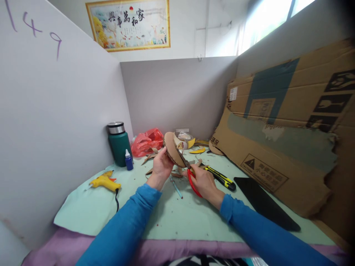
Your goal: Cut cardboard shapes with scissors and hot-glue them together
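In my left hand I hold a rounded piece of cardboard, tilted up above the table. My right hand grips red-handled scissors, whose blades lie against the right edge of the cardboard. Whether the blades are apart is hard to see. Brown cardboard scraps are scattered behind and below my hands. A light blue pen-like stick lies under them. Just beyond my right hand rests a yellow and black utility knife.
At left are a yellow glue gun, a green flask and a small blue bottle. Behind sits a red plastic bag. A large cardboard sheet leans at right beside a black flat board. Grey partitions enclose the table.
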The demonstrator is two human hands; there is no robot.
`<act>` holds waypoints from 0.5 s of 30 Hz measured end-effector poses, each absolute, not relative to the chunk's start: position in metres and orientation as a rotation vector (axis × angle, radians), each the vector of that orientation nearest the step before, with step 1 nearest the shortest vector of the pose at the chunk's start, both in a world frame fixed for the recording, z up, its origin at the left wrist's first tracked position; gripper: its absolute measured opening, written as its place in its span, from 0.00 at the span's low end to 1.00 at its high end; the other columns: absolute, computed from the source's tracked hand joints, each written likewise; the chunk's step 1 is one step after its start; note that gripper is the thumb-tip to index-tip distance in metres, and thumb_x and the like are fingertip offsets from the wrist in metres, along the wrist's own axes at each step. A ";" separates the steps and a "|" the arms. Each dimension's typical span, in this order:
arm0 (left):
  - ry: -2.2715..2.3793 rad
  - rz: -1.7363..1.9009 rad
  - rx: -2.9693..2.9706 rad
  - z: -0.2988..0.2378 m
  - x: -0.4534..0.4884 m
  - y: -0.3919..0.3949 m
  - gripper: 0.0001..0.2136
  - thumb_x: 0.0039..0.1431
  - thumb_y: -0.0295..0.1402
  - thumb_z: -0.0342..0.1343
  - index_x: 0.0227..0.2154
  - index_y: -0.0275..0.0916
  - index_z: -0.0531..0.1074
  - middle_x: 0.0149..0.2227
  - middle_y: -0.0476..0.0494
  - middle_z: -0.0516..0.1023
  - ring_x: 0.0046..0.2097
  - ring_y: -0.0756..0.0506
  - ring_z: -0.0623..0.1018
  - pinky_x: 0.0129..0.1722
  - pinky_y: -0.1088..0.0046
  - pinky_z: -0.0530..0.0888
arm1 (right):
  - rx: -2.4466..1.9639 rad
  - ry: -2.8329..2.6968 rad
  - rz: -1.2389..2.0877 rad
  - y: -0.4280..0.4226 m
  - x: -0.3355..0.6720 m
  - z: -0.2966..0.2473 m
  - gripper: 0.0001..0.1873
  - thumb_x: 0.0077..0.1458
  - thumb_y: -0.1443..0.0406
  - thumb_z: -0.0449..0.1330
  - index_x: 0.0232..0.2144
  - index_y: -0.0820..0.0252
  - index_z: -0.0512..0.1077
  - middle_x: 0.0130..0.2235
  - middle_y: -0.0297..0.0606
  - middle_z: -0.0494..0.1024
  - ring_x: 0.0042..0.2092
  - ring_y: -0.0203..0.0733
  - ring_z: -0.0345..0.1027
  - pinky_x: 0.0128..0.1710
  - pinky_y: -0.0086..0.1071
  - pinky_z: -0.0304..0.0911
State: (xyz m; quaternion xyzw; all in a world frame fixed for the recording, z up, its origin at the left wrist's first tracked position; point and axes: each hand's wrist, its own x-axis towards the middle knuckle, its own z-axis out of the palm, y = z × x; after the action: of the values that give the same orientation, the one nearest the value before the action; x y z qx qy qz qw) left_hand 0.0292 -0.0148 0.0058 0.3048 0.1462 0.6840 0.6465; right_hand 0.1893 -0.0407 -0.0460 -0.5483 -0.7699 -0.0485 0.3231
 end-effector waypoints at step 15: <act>0.336 1.555 0.721 0.004 0.026 -0.011 0.08 0.53 0.33 0.56 0.34 0.35 0.74 0.30 0.45 0.79 0.30 0.47 0.76 0.31 0.72 0.70 | -1.365 -2.053 -0.056 -0.041 0.190 -0.049 0.17 0.62 0.51 0.47 0.39 0.57 0.65 0.37 0.37 0.78 0.37 0.42 0.72 0.30 0.29 0.51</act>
State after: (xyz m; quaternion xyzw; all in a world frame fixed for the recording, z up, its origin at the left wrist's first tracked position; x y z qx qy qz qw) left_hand 0.0257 -0.0108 0.0043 0.3164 0.1476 0.6824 0.6422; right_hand 0.1901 -0.0409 -0.0495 -0.5224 -0.7855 -0.0214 0.3312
